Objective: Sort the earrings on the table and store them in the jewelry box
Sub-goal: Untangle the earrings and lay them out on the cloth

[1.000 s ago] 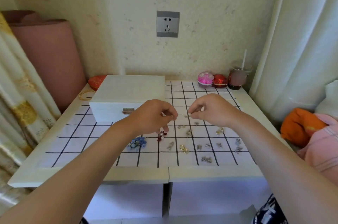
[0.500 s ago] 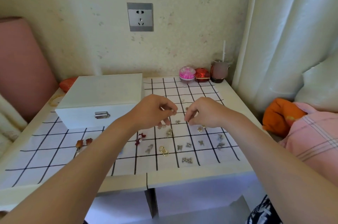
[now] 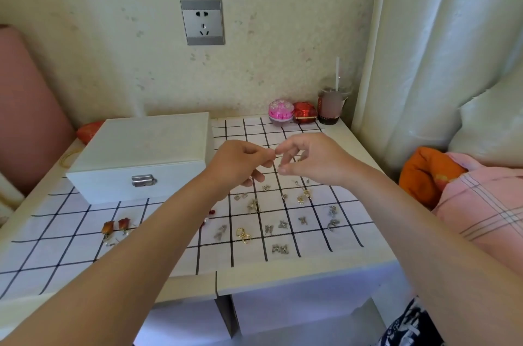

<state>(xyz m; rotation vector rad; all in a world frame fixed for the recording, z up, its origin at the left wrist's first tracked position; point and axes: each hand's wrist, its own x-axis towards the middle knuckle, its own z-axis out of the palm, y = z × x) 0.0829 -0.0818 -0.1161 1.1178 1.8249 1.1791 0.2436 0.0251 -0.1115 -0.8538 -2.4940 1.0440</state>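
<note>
White jewelry box sits closed; left hand, right hand curl fingertips together above earrings, contents unclear.

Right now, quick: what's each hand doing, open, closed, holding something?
Left hand: fingertips pinched, contents too small to see.
Right hand: fingers curled, thumb and forefinger apart; hold cannot be told.

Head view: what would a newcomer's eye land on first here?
The left hand and right hand nearly meet fingertip to fingertip over the table's middle; anything pinched is too small to see. Beneath them small earrings lie scattered on the checked cloth, with the white jewelry box closed at the left.
</note>
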